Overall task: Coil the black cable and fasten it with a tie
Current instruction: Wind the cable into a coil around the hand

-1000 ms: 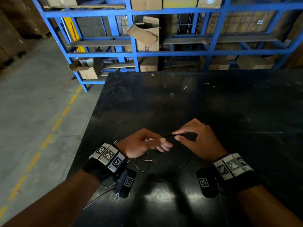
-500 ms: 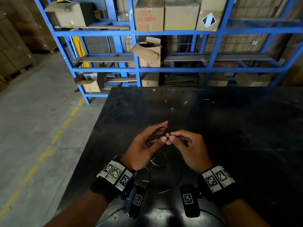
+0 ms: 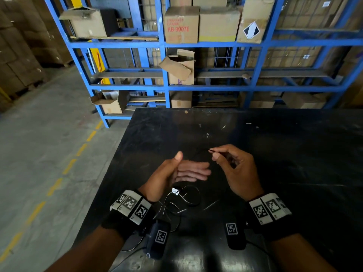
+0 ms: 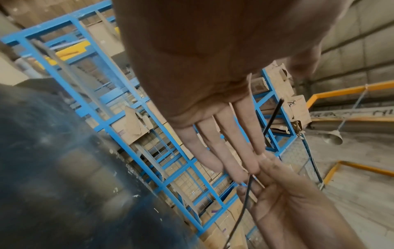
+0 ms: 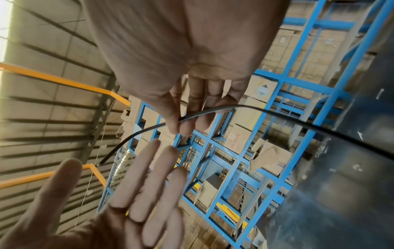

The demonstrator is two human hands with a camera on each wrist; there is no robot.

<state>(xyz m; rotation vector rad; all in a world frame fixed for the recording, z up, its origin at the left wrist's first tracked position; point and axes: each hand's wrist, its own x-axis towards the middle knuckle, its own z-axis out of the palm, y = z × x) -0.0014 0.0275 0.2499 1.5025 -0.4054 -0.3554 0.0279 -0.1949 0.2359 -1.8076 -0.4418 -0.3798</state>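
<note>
Parted since half a second ago, the left hand [image 3: 176,169] now lies flat with fingers straight, holding nothing — the right hand [image 3: 234,169] pinches the black cable [image 5: 204,113] near its free end above the black table [image 3: 294,154], loose loops between the wrists.

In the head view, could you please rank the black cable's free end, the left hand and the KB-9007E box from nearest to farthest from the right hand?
1. Black cable's free end, pinched at the right hand fingertips.
2. Left hand, open, just to its left, not touching.
3. KB-9007E box, up on the blue rack beyond the table.
</note>
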